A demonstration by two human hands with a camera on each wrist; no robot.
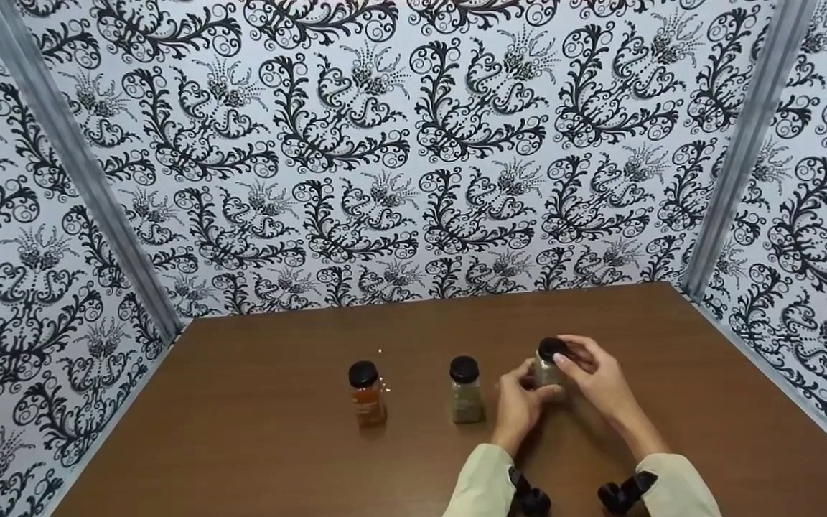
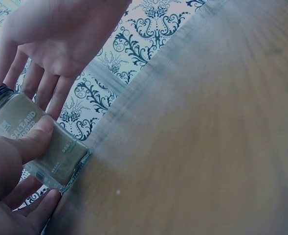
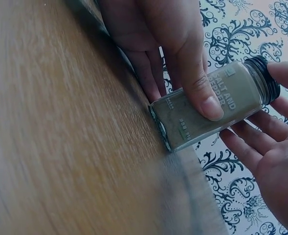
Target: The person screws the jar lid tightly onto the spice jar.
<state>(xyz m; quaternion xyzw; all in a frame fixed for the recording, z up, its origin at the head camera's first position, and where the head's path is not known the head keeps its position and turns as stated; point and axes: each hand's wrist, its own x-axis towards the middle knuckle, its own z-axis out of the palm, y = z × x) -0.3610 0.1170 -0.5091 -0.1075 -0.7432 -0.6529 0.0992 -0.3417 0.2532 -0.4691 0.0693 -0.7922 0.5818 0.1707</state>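
Note:
A square glass spice jar labelled "SALT AND PEPPER", with a black lid, stands between both hands at the right of the table. My left hand grips its body low down, the thumb lying across the label. At the top, my right hand holds the black lid between thumb and fingers. Greyish-beige contents show through the glass in both wrist views. The jar's base is right at the tabletop.
Left of the hands stands a black-lidded jar of greenish seasoning. Farther left is a jar of orange-red spice, with small white bits beside it. Patterned panels rise behind the brown table and along its sides.

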